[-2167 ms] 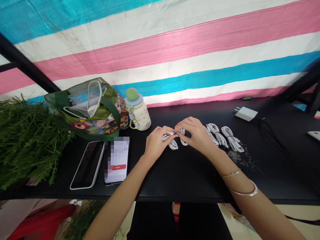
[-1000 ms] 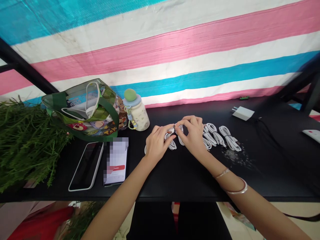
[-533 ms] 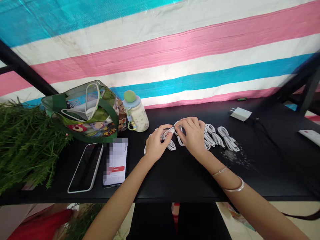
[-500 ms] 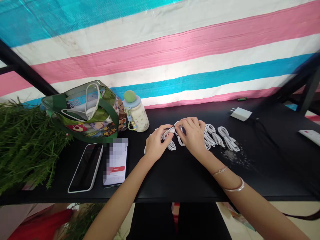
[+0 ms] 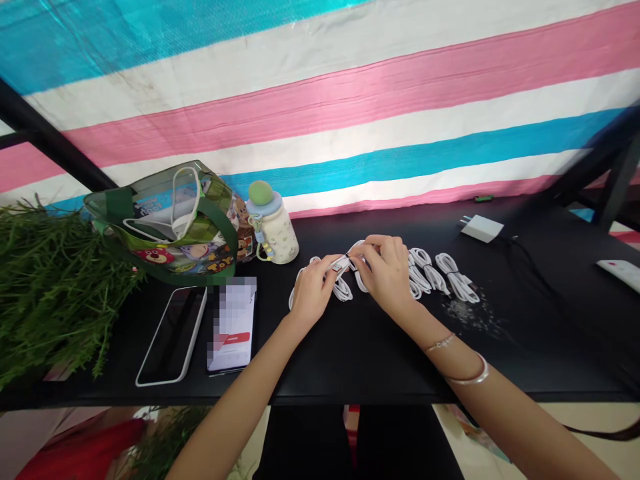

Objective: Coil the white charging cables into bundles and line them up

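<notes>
Between my two hands is a white USB cable (image 5: 341, 264), coiled, with a dark tie around it and a plug end showing. My left hand (image 5: 313, 288) is closed, its thumb and fingers gripping the cable's left end. The fingers of my right hand (image 5: 388, 272) are pinched at the dark tie on its right end. Beneath and beside my hands lie more coiled white cables (image 5: 343, 289) on the black table (image 5: 340, 360). To the right of my right hand, several tied cable bundles (image 5: 454, 277) form a row, partly covered by that hand.
A white charger plug (image 5: 482, 228) with a black cord lies at the right, a white remote-like object (image 5: 621, 272) beyond it. On the left are a bottle (image 5: 280, 235), a green clear bag (image 5: 165, 257), two phones (image 5: 173, 337) and a green plant (image 5: 55, 293). A striped sheet (image 5: 350, 100) hangs behind.
My left thumb has shifted slightly down and left, so more of the cable's plug shows. My right fingers have bent slightly at the tie. Everything else stays in place.
</notes>
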Motion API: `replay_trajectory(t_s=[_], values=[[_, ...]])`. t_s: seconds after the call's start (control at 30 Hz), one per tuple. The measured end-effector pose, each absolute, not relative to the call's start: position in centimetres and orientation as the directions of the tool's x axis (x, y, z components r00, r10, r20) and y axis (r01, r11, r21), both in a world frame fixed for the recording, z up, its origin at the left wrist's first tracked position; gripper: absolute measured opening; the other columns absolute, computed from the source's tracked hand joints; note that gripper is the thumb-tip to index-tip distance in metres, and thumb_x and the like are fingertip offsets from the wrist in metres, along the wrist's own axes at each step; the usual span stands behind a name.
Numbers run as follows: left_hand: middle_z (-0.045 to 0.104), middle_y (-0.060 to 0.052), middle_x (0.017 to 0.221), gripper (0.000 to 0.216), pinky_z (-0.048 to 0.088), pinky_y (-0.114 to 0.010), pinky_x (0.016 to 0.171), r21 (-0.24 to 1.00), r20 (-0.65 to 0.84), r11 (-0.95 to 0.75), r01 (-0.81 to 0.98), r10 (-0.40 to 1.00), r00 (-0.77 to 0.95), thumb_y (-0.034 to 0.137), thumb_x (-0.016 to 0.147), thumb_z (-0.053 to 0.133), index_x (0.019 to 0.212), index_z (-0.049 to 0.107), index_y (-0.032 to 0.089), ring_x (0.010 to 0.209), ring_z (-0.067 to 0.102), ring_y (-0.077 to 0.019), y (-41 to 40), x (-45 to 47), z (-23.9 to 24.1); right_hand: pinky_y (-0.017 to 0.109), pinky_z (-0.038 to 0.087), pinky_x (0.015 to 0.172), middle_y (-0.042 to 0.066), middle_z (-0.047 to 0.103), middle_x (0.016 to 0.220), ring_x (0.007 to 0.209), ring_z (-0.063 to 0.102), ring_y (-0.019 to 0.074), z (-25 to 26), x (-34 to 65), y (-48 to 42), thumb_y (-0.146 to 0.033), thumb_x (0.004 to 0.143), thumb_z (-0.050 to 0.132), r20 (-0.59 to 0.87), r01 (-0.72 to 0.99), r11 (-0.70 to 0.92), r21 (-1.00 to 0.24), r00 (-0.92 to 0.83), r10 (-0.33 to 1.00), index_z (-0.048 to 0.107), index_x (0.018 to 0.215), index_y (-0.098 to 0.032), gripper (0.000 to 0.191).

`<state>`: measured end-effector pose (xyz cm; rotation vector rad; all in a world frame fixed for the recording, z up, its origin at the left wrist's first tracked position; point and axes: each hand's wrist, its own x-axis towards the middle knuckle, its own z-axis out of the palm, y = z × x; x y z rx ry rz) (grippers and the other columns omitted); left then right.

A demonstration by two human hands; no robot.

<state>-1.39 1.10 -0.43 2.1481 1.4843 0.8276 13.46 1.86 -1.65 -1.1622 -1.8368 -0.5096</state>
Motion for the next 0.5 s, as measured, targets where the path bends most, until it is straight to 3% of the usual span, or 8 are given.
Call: replay_trajectory(t_s=[0.1, 0.23, 0.37, 0.5], values=[[0.073, -0.002, 0.101, 0.032, 0.051, -0.027, 0.076, 0.642, 0.252, -0.367, 0.674, 0.93, 0.266, 0.015, 0.091, 0.04, 0.109, 0.064, 0.025, 0.089, 0.069, -0.0192, 0.96, -1.37, -0.41, 0.032, 0.034, 0.062, 0.005, 0.062, 0.078, 0.07, 0.052, 0.0188, -1.45, 13.42, 1.93, -0.019, 0.095, 0.042, 0.852, 0.842, 0.535, -0.072, -0.227, 0.472, 0.058, 0.079, -0.022, 0.022], [0.075, -0.003, 0.095, 0.03, 0.051, -0.026, 0.074, 0.638, 0.265, -0.35, 0.685, 0.936, 0.231, 0.018, 0.092, 0.041, 0.108, 0.065, 0.023, 0.085, 0.07, -0.0189, 0.9, -1.35, -0.37, 0.028, 0.037, 0.057, 0.003, 0.057, 0.069, 0.065, 0.053, 0.0167, -1.48, 13.49, 2.15, -0.015, 0.094, 0.042, 0.853, 0.792, 0.598, -0.122, -0.225, 0.472, 0.054, 0.077, -0.021, 0.021], [0.075, -0.001, 0.086, 0.03, 0.049, -0.023, 0.066, 0.657, 0.271, -0.343, 0.671, 0.938, 0.215, 0.022, 0.094, 0.039, 0.11, 0.064, 0.024, 0.074, 0.07, -0.0164, 0.9, -1.37, -0.59, 0.026, 0.036, 0.049, 0.001, 0.056, 0.067, 0.058, 0.052, 0.0145, -1.78, 13.49, 2.12, -0.014, 0.091, 0.045, 0.829, 0.775, 0.593, -0.218, -0.174, 0.531, 0.053, 0.077, -0.021, 0.017], [0.075, -0.002, 0.086, 0.03, 0.048, -0.023, 0.064, 0.634, 0.313, -0.365, 0.682, 0.927, 0.205, 0.022, 0.093, 0.041, 0.11, 0.066, 0.023, 0.069, 0.069, -0.0161, 0.91, -1.37, -0.92, 0.025, 0.036, 0.048, 0.001, 0.057, 0.071, 0.054, 0.05, 0.0134, -2.03, 13.42, 2.07, -0.015, 0.088, 0.047, 0.748, 0.726, 0.565, -0.393, -0.105, 0.655, 0.052, 0.076, -0.022, 0.014]])
